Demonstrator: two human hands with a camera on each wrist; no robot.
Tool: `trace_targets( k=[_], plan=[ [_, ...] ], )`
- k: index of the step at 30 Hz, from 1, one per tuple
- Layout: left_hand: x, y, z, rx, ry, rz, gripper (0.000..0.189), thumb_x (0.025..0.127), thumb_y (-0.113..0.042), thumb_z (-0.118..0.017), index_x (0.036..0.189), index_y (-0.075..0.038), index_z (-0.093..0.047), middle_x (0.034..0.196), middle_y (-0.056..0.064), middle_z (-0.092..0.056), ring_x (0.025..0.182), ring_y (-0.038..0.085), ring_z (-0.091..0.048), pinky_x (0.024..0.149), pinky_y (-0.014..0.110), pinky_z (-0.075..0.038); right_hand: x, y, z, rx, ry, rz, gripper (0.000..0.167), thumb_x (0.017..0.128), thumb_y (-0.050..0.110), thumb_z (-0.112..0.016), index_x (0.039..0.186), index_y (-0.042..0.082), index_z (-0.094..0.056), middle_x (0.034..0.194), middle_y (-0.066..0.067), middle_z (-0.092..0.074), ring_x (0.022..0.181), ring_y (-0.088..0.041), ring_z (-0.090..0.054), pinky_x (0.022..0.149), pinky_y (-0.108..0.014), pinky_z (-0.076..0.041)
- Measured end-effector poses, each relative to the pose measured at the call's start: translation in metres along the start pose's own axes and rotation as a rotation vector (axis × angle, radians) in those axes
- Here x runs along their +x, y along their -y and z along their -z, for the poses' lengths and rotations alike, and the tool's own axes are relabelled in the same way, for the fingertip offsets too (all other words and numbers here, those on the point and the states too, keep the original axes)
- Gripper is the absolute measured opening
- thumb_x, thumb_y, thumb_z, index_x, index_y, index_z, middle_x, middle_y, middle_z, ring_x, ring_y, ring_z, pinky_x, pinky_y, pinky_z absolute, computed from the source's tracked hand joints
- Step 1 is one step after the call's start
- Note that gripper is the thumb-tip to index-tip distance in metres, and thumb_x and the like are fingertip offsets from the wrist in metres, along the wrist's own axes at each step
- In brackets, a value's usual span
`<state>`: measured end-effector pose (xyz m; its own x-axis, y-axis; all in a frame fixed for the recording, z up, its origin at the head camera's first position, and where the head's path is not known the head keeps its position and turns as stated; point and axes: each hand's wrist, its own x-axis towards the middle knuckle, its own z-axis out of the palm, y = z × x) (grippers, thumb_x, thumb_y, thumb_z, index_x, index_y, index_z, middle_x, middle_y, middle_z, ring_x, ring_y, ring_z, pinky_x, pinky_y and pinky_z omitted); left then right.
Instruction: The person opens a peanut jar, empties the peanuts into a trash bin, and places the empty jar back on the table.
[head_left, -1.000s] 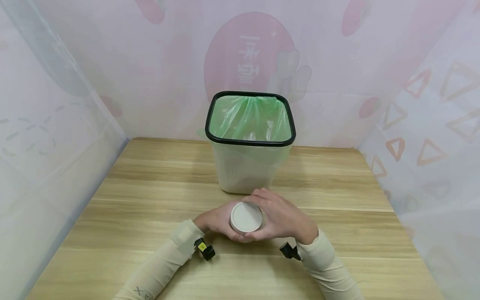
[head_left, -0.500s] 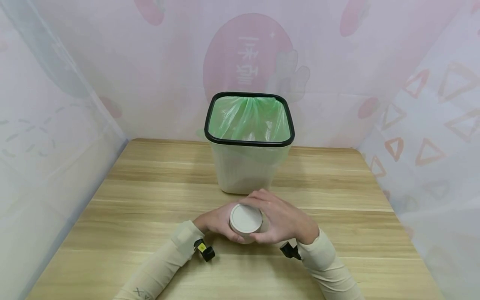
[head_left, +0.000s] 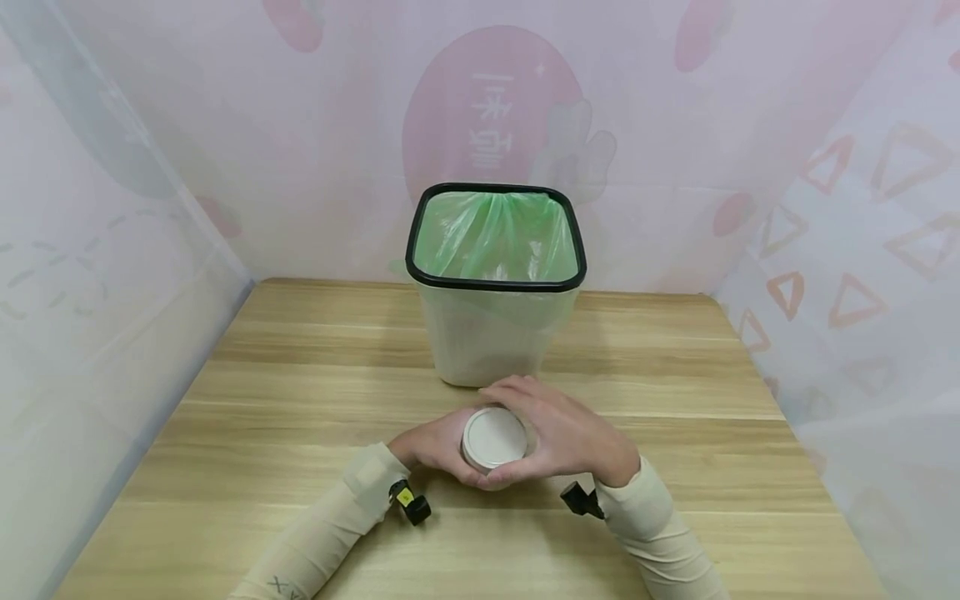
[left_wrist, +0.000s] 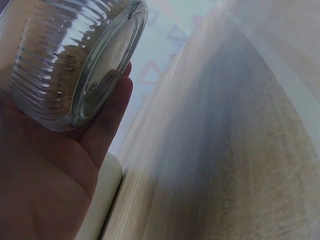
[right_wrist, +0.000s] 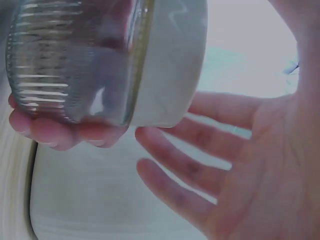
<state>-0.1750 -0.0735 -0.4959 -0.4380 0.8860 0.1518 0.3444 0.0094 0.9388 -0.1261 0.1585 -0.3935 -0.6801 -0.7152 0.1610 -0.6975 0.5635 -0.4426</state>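
Note:
A clear ribbed glass jar (left_wrist: 50, 65) with a white lid (head_left: 495, 437) is held above the wooden table, just in front of a bin. My left hand (head_left: 441, 446) grips the glass body, its fingers wrapped round the far side in the right wrist view. Round the lid curl the thumb and index finger of my right hand (head_left: 566, 437); its other fingers (right_wrist: 175, 190) spread loosely below the lid. From the left wrist, the jar's base is seen tilted. The jar's glass body is mostly hidden by the hands in the head view.
A white bin (head_left: 487, 337) with a black rim and a green liner bag (head_left: 498, 237) stands behind the hands. The wooden table (head_left: 300, 350) is bordered by printed cloth walls (head_left: 315, 150) at the back and both sides. Black cameras sit at both wrists.
My right thumb first slid back to the right, away from the left thumb, then came round to the left again along the lid. The left hand has stayed nearly still on the jar.

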Motion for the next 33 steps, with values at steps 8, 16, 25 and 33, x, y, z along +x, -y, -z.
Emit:
trace_targets(
  k=[8, 16, 25, 33],
  plan=[
    [-0.001, 0.0, 0.0, 0.036, -0.011, 0.025, 0.083, 0.072, -0.022, -0.089, 0.144, -0.007, -0.05, 0.131, 0.012, -0.065, 0.117, 0.012, -0.064, 0.108, 0.034, -0.053, -0.003, 0.011, -0.001, -0.12, -0.141, -0.062, 0.079, 0.078, 0.07, -0.08, 0.135, 0.018, -0.066, 0.126, 0.005, -0.063, 0.11, -0.011, -0.061, 0.089, -0.033, -0.059],
    [0.0, 0.001, 0.0, 0.007, -0.007, 0.033, 0.084, 0.072, -0.02, -0.088, 0.145, -0.008, -0.048, 0.132, 0.012, -0.064, 0.117, 0.013, -0.064, 0.107, 0.034, -0.054, -0.002, 0.015, -0.006, -0.154, -0.17, -0.057, 0.062, 0.078, 0.067, -0.082, 0.12, 0.022, -0.071, 0.112, 0.005, -0.061, 0.097, -0.008, -0.058, 0.078, -0.025, -0.056],
    [0.0, 0.002, 0.002, 0.01, -0.014, 0.004, 0.081, 0.072, -0.019, -0.089, 0.142, -0.006, -0.05, 0.13, 0.014, -0.065, 0.115, 0.013, -0.064, 0.106, 0.034, -0.055, -0.003, 0.014, -0.008, -0.163, -0.166, -0.024, 0.058, 0.081, 0.061, -0.083, 0.117, 0.017, -0.071, 0.111, 0.003, -0.06, 0.097, -0.011, -0.058, 0.08, -0.027, -0.058],
    [-0.001, 0.003, 0.003, 0.02, -0.006, 0.009, 0.078, 0.074, -0.02, -0.088, 0.141, -0.007, -0.049, 0.129, 0.012, -0.064, 0.114, 0.012, -0.064, 0.104, 0.034, -0.056, -0.002, 0.014, -0.007, -0.148, -0.142, 0.002, 0.058, 0.081, 0.057, -0.085, 0.118, 0.015, -0.072, 0.111, 0.002, -0.062, 0.1, -0.012, -0.059, 0.082, -0.027, -0.058]
  ],
)
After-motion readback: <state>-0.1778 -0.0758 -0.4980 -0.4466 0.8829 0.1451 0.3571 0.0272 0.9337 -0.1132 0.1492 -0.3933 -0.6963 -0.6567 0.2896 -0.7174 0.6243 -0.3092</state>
